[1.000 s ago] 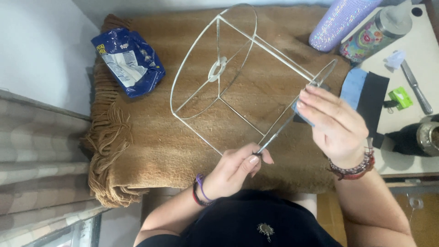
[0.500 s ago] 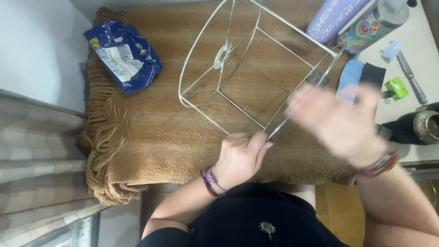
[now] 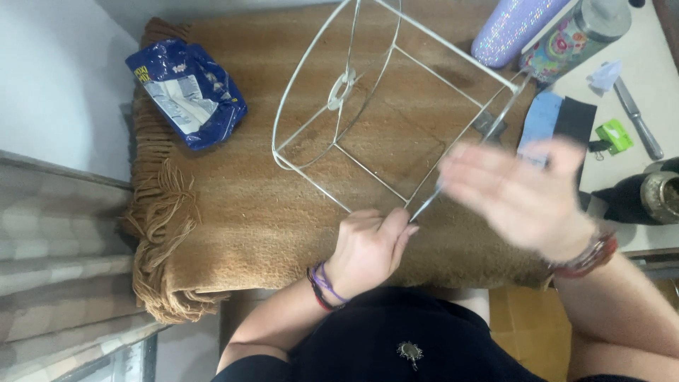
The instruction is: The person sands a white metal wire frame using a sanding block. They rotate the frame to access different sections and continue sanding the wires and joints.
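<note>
A white wire lampshade frame (image 3: pixel 368 106) lies on its side on a brown fringed blanket (image 3: pixel 233 212). My left hand (image 3: pixel 368 247) pinches the near end of the frame's lower rim between thumb and fingers. My right hand (image 3: pixel 523 194) hovers blurred, fingers spread, just right of the frame's near ring, holding nothing that I can make out. Purple and dark bands circle my left wrist, and a reddish bracelet sits on my right wrist.
A blue snack bag (image 3: pixel 187 92) lies at the blanket's far left. To the right are a glittery purple tumbler (image 3: pixel 509 28), a floral bottle (image 3: pixel 573 35), blue and black cloth pieces (image 3: pixel 559 120), a green clip (image 3: pixel 612 136), a metal tool (image 3: pixel 636 117) and a dark flask (image 3: pixel 651 198).
My right hand has let go of the frame's near rim and moved away to the right, now blurred. The frame sits a little higher in view. My left hand keeps its pinch.
</note>
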